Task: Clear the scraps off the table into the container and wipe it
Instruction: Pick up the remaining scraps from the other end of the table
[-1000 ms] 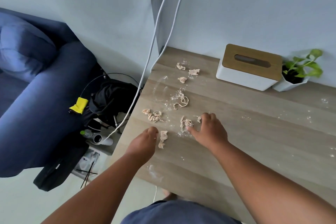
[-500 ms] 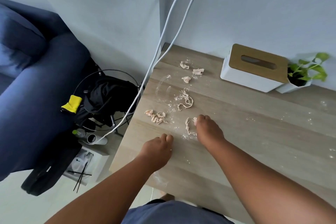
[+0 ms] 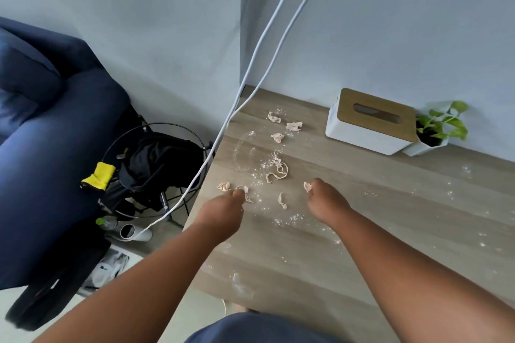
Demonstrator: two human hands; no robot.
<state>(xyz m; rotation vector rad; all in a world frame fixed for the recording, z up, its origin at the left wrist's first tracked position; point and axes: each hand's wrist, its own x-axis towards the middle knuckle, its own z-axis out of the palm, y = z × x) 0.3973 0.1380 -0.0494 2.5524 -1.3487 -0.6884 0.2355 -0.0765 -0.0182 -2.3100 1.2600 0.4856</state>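
Both hands have advanced: left hand [image 3: 223,210] fingers pinching pale dough scraps [image 3: 242,190] near the wooden tabletop [image 3: 390,220] edge, right hand [image 3: 324,200] clamped on another, a thin curl [image 3: 282,200] lying lengthwise between them

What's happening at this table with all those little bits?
A person is picking dough-like scraps off a floury wooden table by hand. The right hand pinches one scrap at its fingertips; the left hand reaches into a cluster near the table's left edge. Several scraps lie farther back, near a tissue box and small plant. No container is visible.
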